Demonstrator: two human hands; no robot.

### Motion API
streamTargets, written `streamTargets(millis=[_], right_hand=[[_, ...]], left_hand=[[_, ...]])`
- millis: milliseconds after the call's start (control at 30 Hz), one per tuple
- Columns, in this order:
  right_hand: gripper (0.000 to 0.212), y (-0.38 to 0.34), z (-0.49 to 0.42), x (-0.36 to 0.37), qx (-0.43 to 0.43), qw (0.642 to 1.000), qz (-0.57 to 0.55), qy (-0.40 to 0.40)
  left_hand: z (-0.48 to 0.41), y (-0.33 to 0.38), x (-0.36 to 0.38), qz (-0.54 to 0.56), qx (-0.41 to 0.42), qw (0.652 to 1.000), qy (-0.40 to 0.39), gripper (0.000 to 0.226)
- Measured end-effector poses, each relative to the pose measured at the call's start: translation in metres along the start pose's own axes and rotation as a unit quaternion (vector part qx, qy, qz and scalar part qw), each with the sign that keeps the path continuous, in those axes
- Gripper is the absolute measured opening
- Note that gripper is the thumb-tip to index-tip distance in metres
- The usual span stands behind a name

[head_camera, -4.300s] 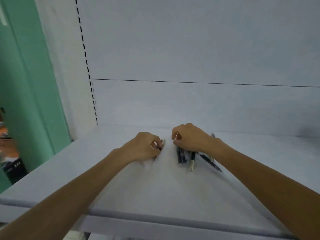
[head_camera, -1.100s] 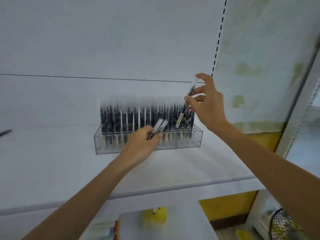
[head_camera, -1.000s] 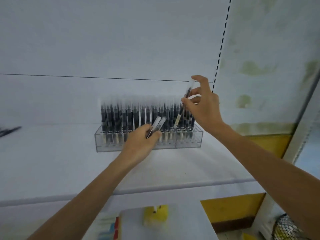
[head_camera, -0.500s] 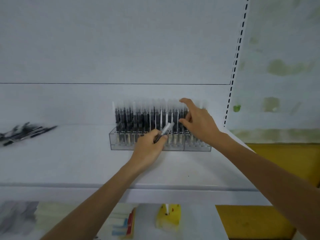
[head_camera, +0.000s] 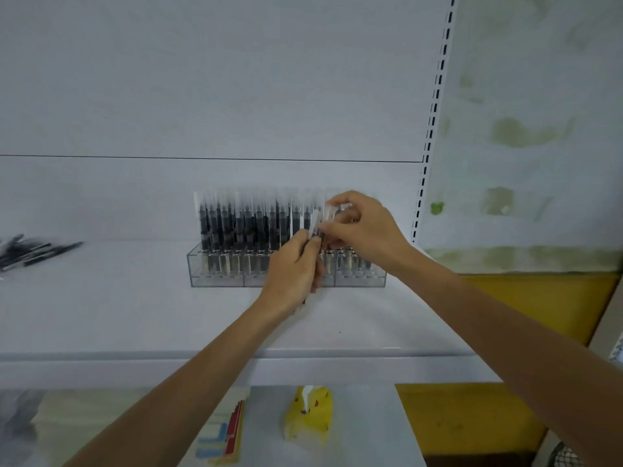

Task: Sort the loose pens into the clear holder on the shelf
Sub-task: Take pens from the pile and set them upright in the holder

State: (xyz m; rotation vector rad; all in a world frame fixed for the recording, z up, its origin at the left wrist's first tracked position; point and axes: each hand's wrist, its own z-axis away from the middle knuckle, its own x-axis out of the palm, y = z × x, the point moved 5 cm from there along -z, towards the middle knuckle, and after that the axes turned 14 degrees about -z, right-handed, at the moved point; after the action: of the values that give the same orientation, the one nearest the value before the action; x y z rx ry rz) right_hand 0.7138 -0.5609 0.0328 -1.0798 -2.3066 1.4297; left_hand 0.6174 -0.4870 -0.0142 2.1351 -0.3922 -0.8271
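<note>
Clear plastic holder (head_camera: 219, 279) at the far middle of the white shelf (head_camera: 135, 315); both hands meet at its right half.
Holder packed with upright dark pens (head_camera: 249, 227), clear caps up; barrel print too blurred to read. Left hand (head_camera: 293, 267) curled round the held pen (head_camera: 315, 224), cap end up, just in front of the holder's near wall. Right hand (head_camera: 364, 227) comes in from the right, thumb and forefinger pinching the same pen near its cap. Loose pens (head_camera: 30, 251) heaped at far left, well apart from the holder. Lower level: yellow packet (head_camera: 308, 419), coloured pads (head_camera: 226, 433), no legible writing.
</note>
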Motion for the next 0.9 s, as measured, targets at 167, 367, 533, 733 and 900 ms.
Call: streamTargets(millis=[167, 367, 533, 733, 900], right_hand=[[0.033, -0.025, -0.011, -0.036, -0.123, 0.982, -0.027, 0.140], [0.031, -0.026, -0.026, -0.042, -0.216, 0.961, 0.102, 0.142], [0.030, -0.016, -0.029, -0.032, -0.235, 0.952, 0.157, 0.114], [0.031, 0.007, -0.023, -0.015, -0.169, 0.953, 0.251, 0.017], [0.042, 0.009, -0.016, -0.015, -0.161, 0.934, 0.314, 0.057]], left_hand=[[0.006, -0.011, -0.004, 0.001, 0.011, 1.000, -0.022, 0.023], [0.007, -0.027, -0.016, -0.009, -0.019, 0.999, 0.033, 0.028], [0.005, -0.034, -0.017, -0.004, -0.041, 0.998, 0.046, 0.028], [0.005, -0.035, -0.015, -0.020, -0.047, 0.998, 0.033, 0.028], [0.008, -0.029, -0.015, -0.013, -0.040, 0.999, 0.031, 0.027]])
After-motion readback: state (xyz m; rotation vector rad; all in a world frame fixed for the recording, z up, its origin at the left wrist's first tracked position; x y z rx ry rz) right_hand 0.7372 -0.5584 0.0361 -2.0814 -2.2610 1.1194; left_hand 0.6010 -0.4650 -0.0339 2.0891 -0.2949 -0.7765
